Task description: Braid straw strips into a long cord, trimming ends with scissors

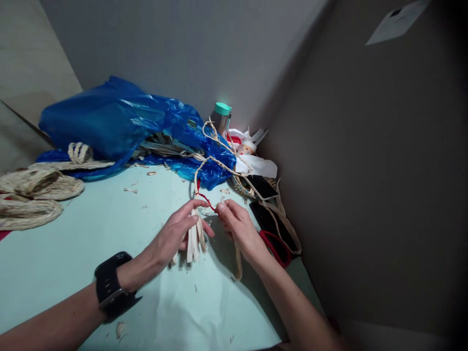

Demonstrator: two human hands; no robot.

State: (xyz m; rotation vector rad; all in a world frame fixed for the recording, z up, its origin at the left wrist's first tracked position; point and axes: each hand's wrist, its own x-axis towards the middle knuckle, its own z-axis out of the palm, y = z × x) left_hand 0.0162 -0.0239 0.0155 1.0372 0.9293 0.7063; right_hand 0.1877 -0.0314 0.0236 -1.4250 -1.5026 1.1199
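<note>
My left hand (179,233), with a black watch (111,287) on its wrist, pinches a bundle of pale flat straw strips (194,241) that hang down onto the light green table (91,243). My right hand (239,228) is closed in a pinch on a thin red cord (204,197) and a pale strip (238,261) that trails below it. The red cord runs between both hands. A twisted straw rope (215,161) leads from the bundle up toward the back.
A blue plastic bag (117,122) with straw scraps lies at the back. Coils of braided straw (32,195) rest at the left. Near the right wall are a teal-capped bottle (221,117), a paper cup (246,147), a phone (261,187) and red-handled scissors (276,246).
</note>
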